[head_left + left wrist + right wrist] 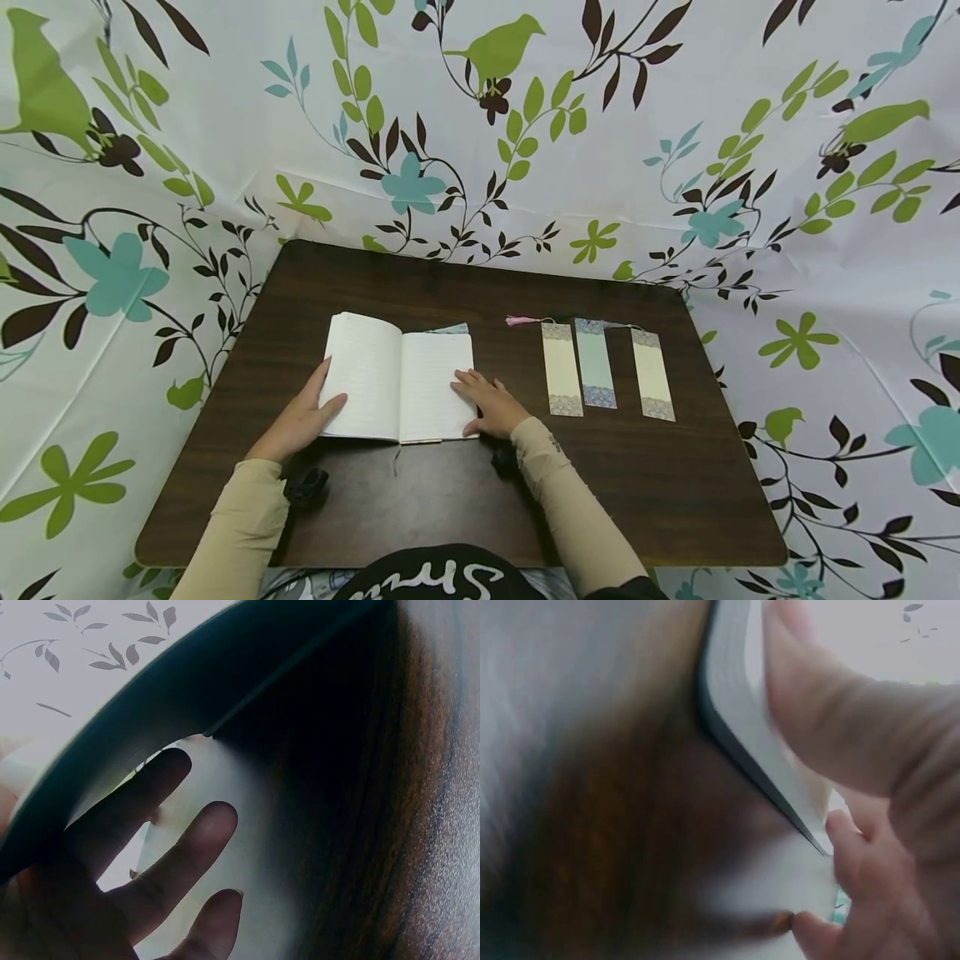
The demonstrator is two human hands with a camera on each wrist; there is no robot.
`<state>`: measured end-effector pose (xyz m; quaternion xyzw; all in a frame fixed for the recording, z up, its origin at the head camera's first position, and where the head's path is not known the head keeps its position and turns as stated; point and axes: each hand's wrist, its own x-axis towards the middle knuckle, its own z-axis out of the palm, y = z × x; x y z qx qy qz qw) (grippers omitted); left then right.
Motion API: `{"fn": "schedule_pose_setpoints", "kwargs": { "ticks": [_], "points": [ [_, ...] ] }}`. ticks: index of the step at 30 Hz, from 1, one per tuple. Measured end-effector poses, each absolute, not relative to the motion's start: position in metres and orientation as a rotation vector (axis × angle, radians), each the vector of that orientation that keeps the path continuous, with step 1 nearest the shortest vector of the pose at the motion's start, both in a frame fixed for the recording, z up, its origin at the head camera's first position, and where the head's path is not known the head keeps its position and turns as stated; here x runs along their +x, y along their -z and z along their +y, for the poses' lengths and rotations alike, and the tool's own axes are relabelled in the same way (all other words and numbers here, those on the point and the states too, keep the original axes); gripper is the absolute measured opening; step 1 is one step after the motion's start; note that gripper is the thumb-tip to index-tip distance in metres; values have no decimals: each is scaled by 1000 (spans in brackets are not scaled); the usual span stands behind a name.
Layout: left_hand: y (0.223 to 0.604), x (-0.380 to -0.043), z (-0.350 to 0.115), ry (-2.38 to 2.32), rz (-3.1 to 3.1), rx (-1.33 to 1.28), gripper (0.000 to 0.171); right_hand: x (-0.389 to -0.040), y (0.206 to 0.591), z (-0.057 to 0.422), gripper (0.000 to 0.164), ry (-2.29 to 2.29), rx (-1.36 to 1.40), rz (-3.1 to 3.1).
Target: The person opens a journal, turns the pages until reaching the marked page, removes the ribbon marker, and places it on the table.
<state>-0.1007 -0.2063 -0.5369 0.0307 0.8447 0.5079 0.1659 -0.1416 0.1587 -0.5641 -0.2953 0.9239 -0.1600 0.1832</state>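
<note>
An open notebook point(363, 379) with lined white pages lies on the dark wooden table. My left hand point(300, 417) grips its left side, thumb on the page edge; in the left wrist view, fingers point(187, 862) reach beneath the dark cover point(135, 727). On the right page point(435, 383) rests my right hand point(491, 407), its fingers spread loosely near the outer edge. The right wrist view shows its thumb point(825, 712) against the page block point(735, 667). A bluish patterned card point(452, 329) sticks out past the right page's top edge, mostly hidden.
To the right lie a cream bookmark point(561, 367) with a pink tassel point(521, 320), a green-and-blue bookmark point(597, 362) and another cream bookmark point(652, 375). A thin ribbon point(396, 460) hangs below the notebook's spine. Patterned cloth point(465, 142) surrounds the dark table point(420, 517).
</note>
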Motion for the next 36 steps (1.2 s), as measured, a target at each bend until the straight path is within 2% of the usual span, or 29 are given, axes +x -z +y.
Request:
{"fn": "schedule_pose_setpoints", "kwargs": {
  "ticks": [6,13,20,27,30,36],
  "points": [
    [537,-100,-206,-1453,2404,90,85,-139,567,149,86,510,-824,2740],
    [536,-100,-205,-1453,2398,73,84,-134,574,130,113,515,-704,2871],
    [534,-98,-204,-1472,2400,94,84,-124,571,108,119,838,-733,2811],
    [535,-98,-204,-1498,2402,121,83,-115,568,85,136,1197,-855,2551],
    [535,-98,-205,-1508,2395,122,80,-113,568,77,126,1089,-1015,2532],
    [532,-97,-206,-1592,2355,171,64,-111,570,71,79,698,-1194,2595]
  ]
}}
